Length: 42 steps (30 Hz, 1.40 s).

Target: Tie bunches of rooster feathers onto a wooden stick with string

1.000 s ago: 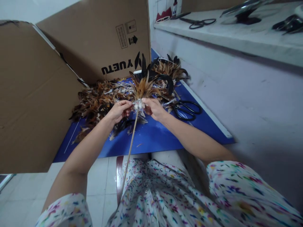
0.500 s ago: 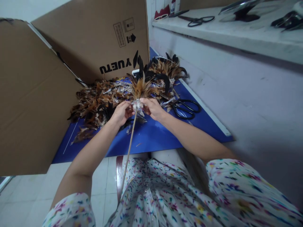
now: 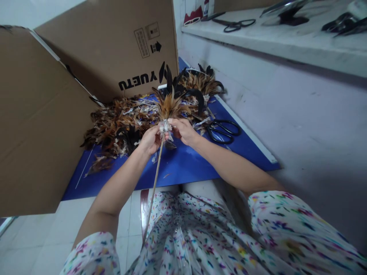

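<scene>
Between my hands is a feather duster point(image 3: 169, 105), brown and black feathers fanned out at the top of a thin stick point(image 3: 156, 172). The stick slants down toward my lap. My left hand point(image 3: 151, 139) is closed at the white, fluffy base of the feathers, just left of the stick. From the right, my right hand point(image 3: 182, 131) pinches the same base, thumb along its upper edge. Some fingertips of both hands are hidden behind the feather base. Loose brown feathers point(image 3: 114, 118) lie heaped behind and left of my hands.
Black-handled scissors point(image 3: 223, 131) lie on the blue tabletop point(image 3: 183, 168) right of my hands. Another feather bundle point(image 3: 200, 82) is at the back. A large cardboard box point(image 3: 109, 46) stands behind and left. On the right, a white ledge point(image 3: 266, 38) along the wall holds more scissors point(image 3: 235, 25).
My left hand has shifted slightly under the feather base and closer to the stick. My right hand keeps its pinch. The whole view has moved a little.
</scene>
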{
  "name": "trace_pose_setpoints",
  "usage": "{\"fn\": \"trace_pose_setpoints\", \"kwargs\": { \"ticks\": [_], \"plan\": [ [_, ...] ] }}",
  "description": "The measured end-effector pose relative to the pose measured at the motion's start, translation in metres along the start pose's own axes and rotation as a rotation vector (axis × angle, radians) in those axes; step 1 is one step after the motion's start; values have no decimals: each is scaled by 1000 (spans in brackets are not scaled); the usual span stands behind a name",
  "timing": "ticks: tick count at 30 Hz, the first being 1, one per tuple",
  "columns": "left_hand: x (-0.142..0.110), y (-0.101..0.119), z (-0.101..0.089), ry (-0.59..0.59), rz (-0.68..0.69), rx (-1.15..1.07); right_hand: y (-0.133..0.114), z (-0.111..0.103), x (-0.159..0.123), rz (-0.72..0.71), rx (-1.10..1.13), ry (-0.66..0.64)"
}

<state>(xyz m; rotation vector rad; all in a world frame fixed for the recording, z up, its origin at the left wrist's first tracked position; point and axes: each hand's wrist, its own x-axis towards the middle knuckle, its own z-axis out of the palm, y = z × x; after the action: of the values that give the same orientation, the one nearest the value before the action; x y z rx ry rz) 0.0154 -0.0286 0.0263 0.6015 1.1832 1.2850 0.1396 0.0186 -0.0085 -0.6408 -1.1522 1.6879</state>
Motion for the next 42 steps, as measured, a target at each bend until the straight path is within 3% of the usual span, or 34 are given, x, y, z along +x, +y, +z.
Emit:
{"fn": "trace_pose_setpoints", "kwargs": {
  "ticks": [6,13,21,30,36,42],
  "plan": [
    [3,-3,-2,20,57,25,-1,-1,1,-20,24,-11],
    [0,2,-8,-146,-102,75,-2,-4,0,-45,32,-44],
    [0,1,-16,-170,41,107,-2,-3,0,-18,49,-26],
    [0,0,0,83,180,70,4,-1,0,-18,1,-68],
    [-2,-4,19,201,310,195,5,1,-1,-47,-40,-74],
    [11,-13,14,357,598,413,5,0,2,-62,-171,16]
  ]
}}
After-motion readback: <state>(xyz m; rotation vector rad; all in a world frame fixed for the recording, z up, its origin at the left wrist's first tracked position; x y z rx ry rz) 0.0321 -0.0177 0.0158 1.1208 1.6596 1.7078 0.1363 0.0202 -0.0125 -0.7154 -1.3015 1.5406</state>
